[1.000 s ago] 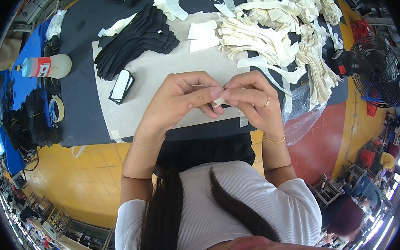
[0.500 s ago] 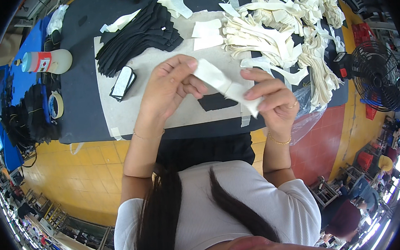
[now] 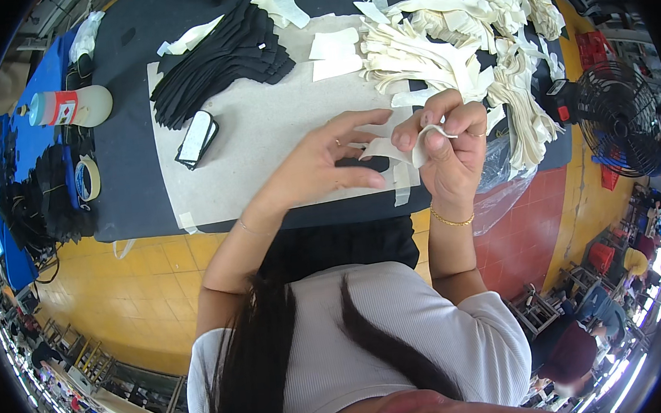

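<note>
In my right hand (image 3: 454,146) a small white fabric piece (image 3: 386,149) is pinched, bent into a curl between thumb and fingers. Its free end points toward my left hand (image 3: 319,161), whose fingers and thumb are spread with nothing between them. Behind my left fingers a black patch shows on the grey board (image 3: 243,174); most of it is hidden. A fanned stack of black fabric pieces (image 3: 218,64) lies beyond my left hand, and a small stack with a white top piece (image 3: 197,139) lies nearer.
Bundles of cream fabric pieces (image 3: 419,56) cover the table's right side, with two white pieces (image 3: 335,53) beside them. A bottle (image 3: 74,107) and a tape roll (image 3: 87,177) are at the left. A black fan (image 3: 619,122) stands off the right edge.
My left hand has let go of the white fabric piece and opened. My right hand keeps it, now curled up instead of stretched between both hands.
</note>
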The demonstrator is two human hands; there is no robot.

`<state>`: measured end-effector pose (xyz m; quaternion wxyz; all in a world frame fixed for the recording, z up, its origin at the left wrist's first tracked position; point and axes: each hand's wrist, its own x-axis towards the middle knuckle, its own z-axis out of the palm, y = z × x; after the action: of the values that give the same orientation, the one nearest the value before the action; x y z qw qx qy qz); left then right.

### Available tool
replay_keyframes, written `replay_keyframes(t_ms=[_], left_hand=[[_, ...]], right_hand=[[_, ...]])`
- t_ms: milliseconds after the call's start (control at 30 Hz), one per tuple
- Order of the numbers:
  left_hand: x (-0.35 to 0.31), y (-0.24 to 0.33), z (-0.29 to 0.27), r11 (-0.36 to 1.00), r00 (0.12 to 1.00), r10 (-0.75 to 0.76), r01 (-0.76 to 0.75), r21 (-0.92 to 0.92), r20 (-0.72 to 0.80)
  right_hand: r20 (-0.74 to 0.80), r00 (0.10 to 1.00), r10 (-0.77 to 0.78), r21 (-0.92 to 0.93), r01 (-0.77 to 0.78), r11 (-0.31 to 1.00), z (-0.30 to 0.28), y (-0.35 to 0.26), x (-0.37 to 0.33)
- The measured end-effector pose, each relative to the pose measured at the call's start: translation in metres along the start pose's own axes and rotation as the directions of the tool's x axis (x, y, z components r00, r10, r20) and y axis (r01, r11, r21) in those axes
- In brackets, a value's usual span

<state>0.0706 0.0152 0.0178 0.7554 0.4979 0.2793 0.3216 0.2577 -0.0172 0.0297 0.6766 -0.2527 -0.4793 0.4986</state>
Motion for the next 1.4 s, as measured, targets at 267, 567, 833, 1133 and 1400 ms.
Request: replay_keyframes(t_ms=[267, 567, 833, 1133, 1400], left_hand=[[-0.024, 0.005, -0.018, 0.979, 0.973, -0.069, 0.109, 0.173, -0.222], [-0.041, -0.006, -0.051, 0.997, 0.853, -0.059, 0.022, -0.079, -0.518], [-0.039, -0.007, -0.054, 0.983, 0.811, 0.007, 0.101, 0.151, -0.585], [-0.029, -0.015, -0.064, 0.616, 0.754, 0.338, 0.275, 0.738, -0.563], [-0.049, -0.027, -0.053, 0.328, 0.767, 0.562, 0.138, 0.934, -0.311]], right_hand=[[-0.31, 0.949, 0.053, 0.108, -0.02, 0.994, -0.016, -0.01, 0.012], [-0.052, 0.946, 0.32, -0.886, -0.192, 0.422, -0.006, 0.042, 0.024], [0.279, 0.958, 0.065, -0.96, 0.281, -0.017, 0.007, 0.053, 0.04], [0.692, 0.667, 0.275, -0.609, 0.744, -0.273, -0.003, 0.076, 0.08], [0.324, 0.941, 0.092, -0.921, 0.292, 0.258, 0.011, 0.023, 0.072]])
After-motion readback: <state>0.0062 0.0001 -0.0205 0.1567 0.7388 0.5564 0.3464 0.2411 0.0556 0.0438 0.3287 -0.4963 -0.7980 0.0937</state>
